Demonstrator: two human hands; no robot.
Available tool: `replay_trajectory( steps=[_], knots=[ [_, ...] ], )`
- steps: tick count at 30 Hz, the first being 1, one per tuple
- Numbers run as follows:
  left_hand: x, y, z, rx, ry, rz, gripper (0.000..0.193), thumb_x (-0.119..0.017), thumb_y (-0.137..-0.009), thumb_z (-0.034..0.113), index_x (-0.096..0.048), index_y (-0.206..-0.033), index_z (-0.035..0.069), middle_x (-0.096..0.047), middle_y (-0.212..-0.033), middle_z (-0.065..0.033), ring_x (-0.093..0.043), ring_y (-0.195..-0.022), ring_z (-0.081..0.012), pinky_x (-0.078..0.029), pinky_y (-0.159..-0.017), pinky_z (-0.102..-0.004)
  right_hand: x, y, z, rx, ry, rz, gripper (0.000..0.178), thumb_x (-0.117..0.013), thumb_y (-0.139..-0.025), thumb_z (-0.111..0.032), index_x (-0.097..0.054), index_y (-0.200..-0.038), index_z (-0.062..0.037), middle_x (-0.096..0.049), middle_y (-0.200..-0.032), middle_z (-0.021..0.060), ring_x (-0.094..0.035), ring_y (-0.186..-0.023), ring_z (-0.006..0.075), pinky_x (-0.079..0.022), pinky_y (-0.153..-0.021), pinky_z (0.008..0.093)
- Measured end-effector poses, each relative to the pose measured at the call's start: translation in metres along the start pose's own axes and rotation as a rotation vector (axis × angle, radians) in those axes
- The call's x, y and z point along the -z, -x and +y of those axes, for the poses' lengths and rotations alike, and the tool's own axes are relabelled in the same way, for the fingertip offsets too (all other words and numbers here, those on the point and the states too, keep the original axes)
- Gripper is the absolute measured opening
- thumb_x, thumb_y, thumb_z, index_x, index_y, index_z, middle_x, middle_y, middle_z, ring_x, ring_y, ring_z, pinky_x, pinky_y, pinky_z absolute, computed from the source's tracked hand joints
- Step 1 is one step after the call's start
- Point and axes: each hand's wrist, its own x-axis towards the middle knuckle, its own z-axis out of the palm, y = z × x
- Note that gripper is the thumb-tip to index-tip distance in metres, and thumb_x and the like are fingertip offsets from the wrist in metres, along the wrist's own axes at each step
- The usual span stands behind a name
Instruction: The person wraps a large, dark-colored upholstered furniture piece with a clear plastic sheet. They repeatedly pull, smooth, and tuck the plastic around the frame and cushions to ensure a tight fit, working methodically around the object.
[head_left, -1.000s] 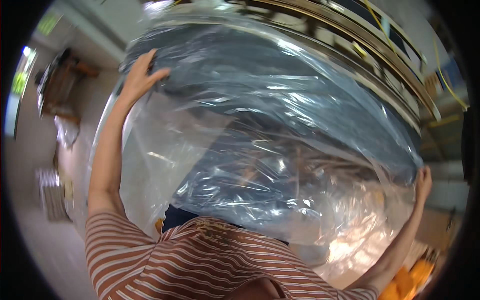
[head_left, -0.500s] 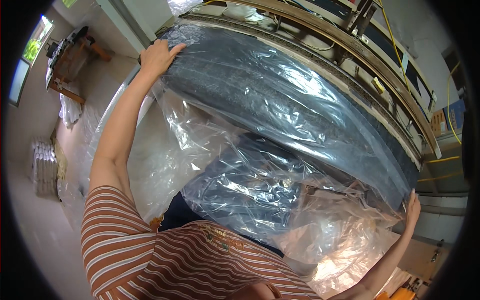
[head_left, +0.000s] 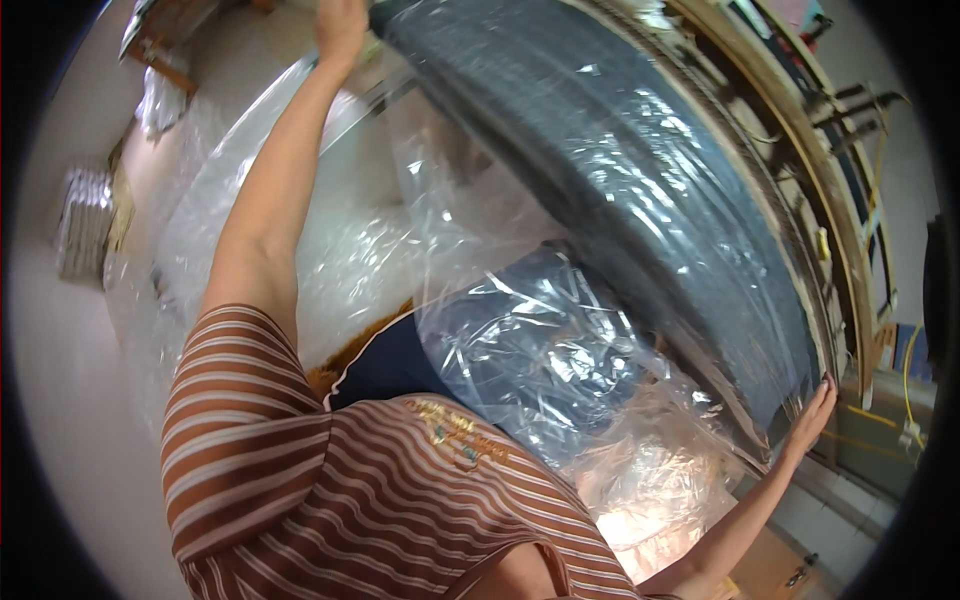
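Observation:
A long sheet of clear plastic film [head_left: 640, 170] lies over a dark, smooth bed [head_left: 400, 25] and hangs in shiny folds in front of my body. My left hand [head_left: 343, 30] is at the far left end of the bed, cut by the upper edge of the view, so its fingers are hidden. At the right end, my right hand [head_left: 812, 415] grips the film by the bed's corner, fingers close together. Both arms are stretched wide apart.
A wooden rail and machine frame [head_left: 815, 130] runs behind the bed. Yellow cords [head_left: 908, 385] hang at the right. More clear film [head_left: 230, 170] covers the floor at left, near a stack of wrapped bundles [head_left: 85, 220]. A wooden-legged table [head_left: 165, 60] stands at the far left.
The view has turned, so the bed now slopes more steeply down to the right. My left hand has shifted up to the picture's edge; my right hand stays at the right corner.

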Motion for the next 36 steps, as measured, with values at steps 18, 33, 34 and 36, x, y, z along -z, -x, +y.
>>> replay_trajectory(
  steps=[18, 33, 34, 36],
  knots=[
    [0.153, 0.18, -0.158, 1.207, 0.693, 0.38, 0.014, -0.05, -0.089, 0.021, -0.057, -0.084, 0.01, -0.053, -0.061, -0.0017, -0.054, -0.058, -0.0132, -0.044, -0.052, -0.0263, -0.05, 0.011, -0.184, 0.352, 0.052, 0.201, 0.048, -0.035, -0.101, -0.031, -0.041, -0.135, 0.0027, -0.044, -0.135, 0.0203, -0.041, -0.126, 0.0325, -0.03, -0.106, 0.0413],
    [0.264, 0.224, 0.188, 0.506, 1.572, -1.01, 0.014, -0.06, -0.089, 0.005, -0.048, -0.094, 0.004, -0.051, -0.087, -0.001, -0.052, -0.08, -0.0101, -0.048, -0.069, -0.0271, -0.244, 0.19, -0.659, 0.227, -0.92, -1.456, 0.058, -0.057, -0.09, -0.032, -0.042, -0.137, -0.0026, -0.055, -0.121, 0.0093, -0.055, -0.101, 0.0158, -0.045, -0.086, 0.0294],
    [0.275, 0.227, 0.203, 0.588, 1.894, -1.232, 0.011, -0.057, -0.09, 0.005, -0.047, -0.093, 0.005, -0.051, -0.087, -0.0013, -0.052, -0.082, -0.0108, -0.048, -0.072, -0.0284, -0.242, 0.198, -0.668, 0.297, -0.93, -1.513, 0.052, -0.056, -0.09, -0.029, -0.046, -0.134, -0.0025, -0.057, -0.113, 0.0082, -0.054, -0.094, 0.0144, -0.044, -0.081, 0.0274],
    [0.316, 0.17, 0.193, 0.234, 1.682, -1.4, 0.008, -0.056, -0.091, 0.007, -0.05, -0.095, 0.004, -0.054, -0.089, -0.0028, -0.054, -0.082, -0.0122, -0.048, -0.074, -0.0282, -0.235, 0.201, -0.678, 0.415, -0.96, -1.6, 0.043, -0.054, -0.091, -0.023, -0.053, -0.128, -0.0021, -0.061, -0.097, 0.0058, -0.053, -0.08, 0.0115, -0.042, -0.073, 0.0236]
  ],
)
